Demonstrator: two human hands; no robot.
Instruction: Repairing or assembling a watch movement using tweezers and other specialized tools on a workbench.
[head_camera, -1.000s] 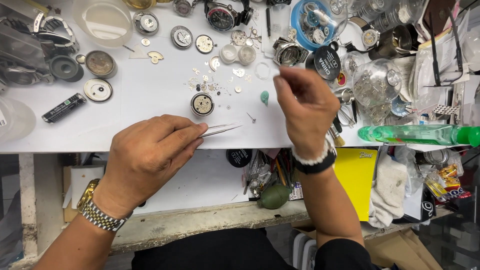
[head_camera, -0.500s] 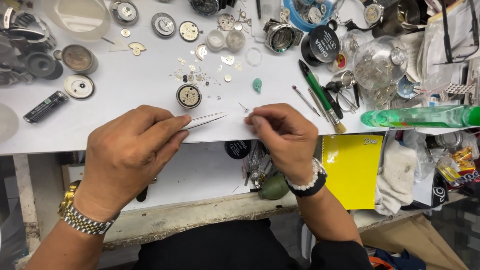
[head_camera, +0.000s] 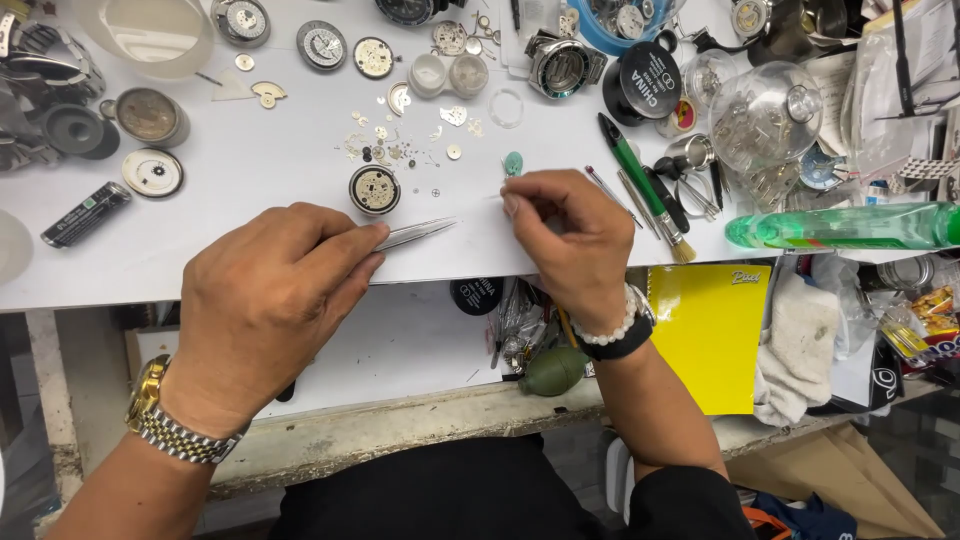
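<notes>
Change since the earlier frames: right hand (head_camera: 575, 245) has come down from above the parts toward the near edge of the white table (head_camera: 250, 180), and now sits at 3 o'clock of the tweezer tips; left hand (head_camera: 270, 300) has stayed in place.

Item 1. Left hand: curled around a pair of steel tweezers (head_camera: 415, 233), thumb and forefinger pressing the shanks. Tips point toward 2 o'clock, resting low over the table. Whether anything sits between the tips cannot be told.

Item 2. Right hand: fingertips pinched together on something very small or thin; the item itself is too small to identify. A small green object (head_camera: 513, 162) lies at 12 o'clock of these fingertips, just beside them.

Item 3. Round watch movement (head_camera: 375, 190): lies uncased on the table at 11 o'clock of the tweezer tips, near them, touched by neither hand.

Item 4. Scatter of tiny loose parts (head_camera: 400, 145): at 12 o'clock of the movement, spread loosely.

Item 5. Green-handled brush (head_camera: 640, 185) and a green bottle (head_camera: 840, 228) lying on its side: at 3 o'clock of the right hand.

Progress, as judged: the movement looks partly stripped, many parts already out; both hands appear occupied with one small piece, and the sorting or refitting of the scattered parts remains.
</notes>
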